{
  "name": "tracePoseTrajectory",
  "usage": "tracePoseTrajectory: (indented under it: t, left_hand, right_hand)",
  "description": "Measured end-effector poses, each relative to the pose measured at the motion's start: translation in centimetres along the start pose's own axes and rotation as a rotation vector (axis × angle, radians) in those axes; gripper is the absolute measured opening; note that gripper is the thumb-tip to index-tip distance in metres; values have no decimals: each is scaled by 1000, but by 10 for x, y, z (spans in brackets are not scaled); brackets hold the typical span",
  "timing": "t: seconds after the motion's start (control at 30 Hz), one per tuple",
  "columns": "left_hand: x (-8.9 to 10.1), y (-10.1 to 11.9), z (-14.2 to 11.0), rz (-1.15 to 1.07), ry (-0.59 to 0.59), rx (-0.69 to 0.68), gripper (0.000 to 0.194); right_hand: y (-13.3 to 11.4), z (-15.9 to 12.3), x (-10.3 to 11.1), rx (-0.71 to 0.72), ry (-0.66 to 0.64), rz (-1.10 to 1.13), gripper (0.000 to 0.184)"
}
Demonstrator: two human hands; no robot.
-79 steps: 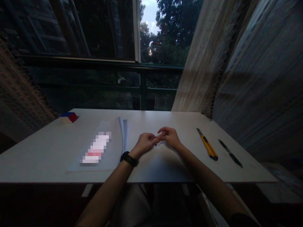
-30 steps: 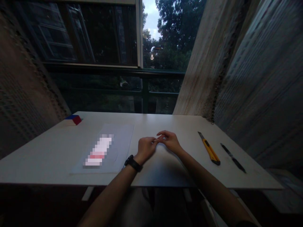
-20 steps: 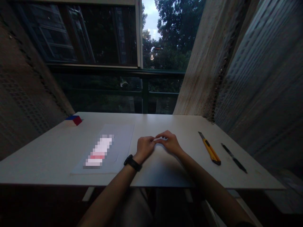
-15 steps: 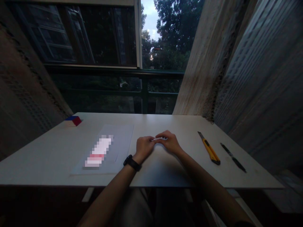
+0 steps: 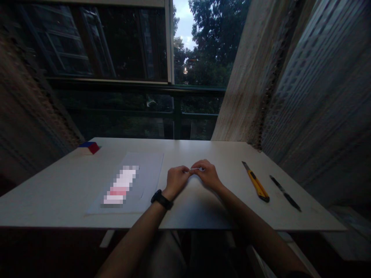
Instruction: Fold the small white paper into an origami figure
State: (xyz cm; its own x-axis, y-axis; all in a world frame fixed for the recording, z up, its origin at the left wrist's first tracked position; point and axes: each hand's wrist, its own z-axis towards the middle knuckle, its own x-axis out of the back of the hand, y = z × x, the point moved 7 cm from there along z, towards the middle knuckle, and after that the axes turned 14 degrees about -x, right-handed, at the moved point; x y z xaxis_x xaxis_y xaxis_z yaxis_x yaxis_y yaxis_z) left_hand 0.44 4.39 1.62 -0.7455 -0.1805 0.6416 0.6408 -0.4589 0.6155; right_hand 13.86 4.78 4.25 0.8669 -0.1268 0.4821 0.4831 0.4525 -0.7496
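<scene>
Over the middle of the white table, my left hand (image 5: 177, 178) and my right hand (image 5: 208, 173) meet at the fingertips, both closed in a pinch. Between them is a thin folded strip of white paper (image 5: 197, 168), held roughly level. Fingers cover much of it, so its full shape is hidden. A dark watch (image 5: 161, 199) is on my left wrist. To the left of my left hand lie flat white paper sheets (image 5: 152, 166), partly under a pixelated patch.
Right of my hands, a yellow utility knife (image 5: 257, 184) with its blade out lies on the table (image 5: 197, 216), beside a black pen (image 5: 285, 193). A blue, red and white cube (image 5: 89, 148) sits at the far left edge. Curtains and a window stand behind.
My fingertips have shifted very slightly along the paper strip, and a little less of it shows. The other things on the table stay put.
</scene>
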Motion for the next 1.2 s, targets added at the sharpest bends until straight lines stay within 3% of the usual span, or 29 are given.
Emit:
tracePoseTrajectory:
  t: [0.1, 0.27, 0.4, 0.53, 0.63, 0.87, 1.03, 1.2]
  left_hand:
    - [-11, -7, 0, -255, -39, 111, 34]
    - [-27, 4, -6, -955, -164, 248, 66]
    - [-27, 5, -9, -1289, -174, 376, 46]
    - [-33, -6, -10, -1327, -135, 497, 34]
    - [-36, -10, -9, -1307, -91, 504, 30]
    - [-48, -8, -17, -1432, -226, 677, 24]
    - [-33, -10, -6, -1450, -9, 537, 15]
    - [-24, -18, -3, -1346, 171, 461, 25]
  right_hand:
    - [3, 1, 5, -21, 65, -5, 9]
    - [4, 0, 8, 11, 99, -35, 11]
    - [-4, -2, 4, 90, 32, -79, 12]
    - [-5, -1, 1, 113, -10, -57, 6]
    - [1, 1, 1, 84, 15, -47, 3]
    - [6, -2, 4, 49, 114, -70, 10]
    - [4, -6, -7, 82, -2, -95, 13]
    - [8, -5, -14, -50, -133, 42, 23]
